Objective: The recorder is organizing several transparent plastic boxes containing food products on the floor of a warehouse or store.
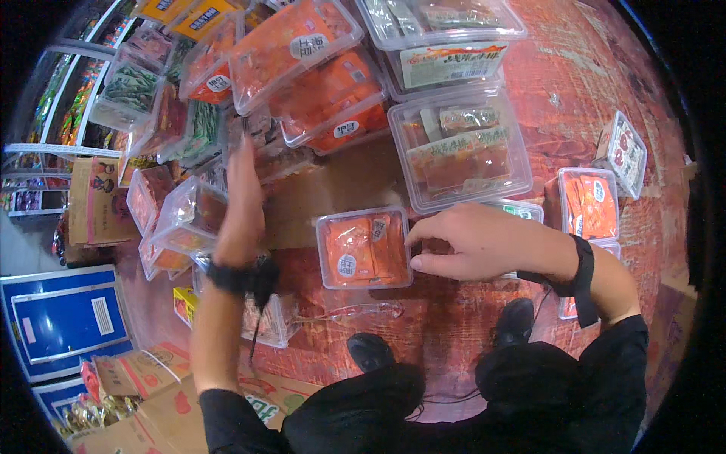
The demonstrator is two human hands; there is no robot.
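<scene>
My right hand (pixel 468 241) is at the right edge of a clear plastic box of orange snack packets (pixel 366 248), thumb and fingers curled at its rim. My left hand (pixel 244 198), blurred, is raised on the left with its fingers stretched, beside a clear, tilted plastic box (pixel 190 215); whether it touches anything is unclear. Above the orange box lies a larger lidded box of brownish snack packets (pixel 459 150). Stacked boxes of orange packets (pixel 298 51) stand farther up. Black straps circle both wrists.
Clear boxes of green packets (pixel 133 85) are piled at upper left. More boxes with orange packets (pixel 590 204) stand at right. A blue case (pixel 71 318) and cardboard cartons (pixel 164 403) lie at lower left. My shoes are on the reddish floor (pixel 454 340).
</scene>
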